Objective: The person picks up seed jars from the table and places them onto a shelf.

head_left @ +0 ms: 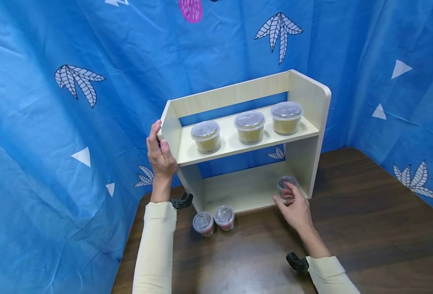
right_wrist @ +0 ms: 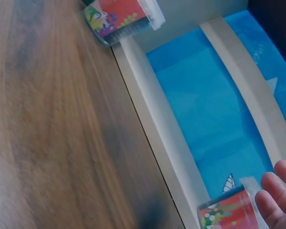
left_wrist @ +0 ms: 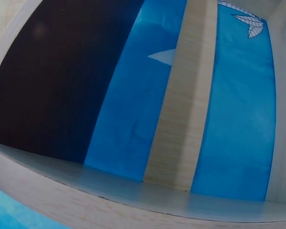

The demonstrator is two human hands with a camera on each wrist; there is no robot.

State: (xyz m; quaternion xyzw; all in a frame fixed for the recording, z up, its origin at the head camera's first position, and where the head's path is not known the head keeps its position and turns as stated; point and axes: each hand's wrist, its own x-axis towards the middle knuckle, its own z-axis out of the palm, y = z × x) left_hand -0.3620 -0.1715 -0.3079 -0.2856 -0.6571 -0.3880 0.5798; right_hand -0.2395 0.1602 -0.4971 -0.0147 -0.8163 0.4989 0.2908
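Note:
Near the right end of a pale wooden shelf unit's (head_left: 234, 92) lower board, a small lidded plastic cup (head_left: 282, 179) stands upright, partly hidden by my right hand (head_left: 298, 209). The fingers (right_wrist: 271, 205) are loosely extended beside its lid in the right wrist view, where the cup shows a red patterned wrap (right_wrist: 231, 212). My left hand (head_left: 161, 157) rests against the front edge of the unit's left side panel, fingers pointing up. Two similar small cups (head_left: 203, 223) (head_left: 225, 217) stand side by side on the table at the unit's front left.
Three larger clear lidded tubs with yellow contents (head_left: 207, 143) (head_left: 250, 134) (head_left: 286, 124) stand in a row on the upper board. A dark wooden table (head_left: 367, 228) carries the unit. Blue patterned curtains (head_left: 109, 134) hang behind and at both sides.

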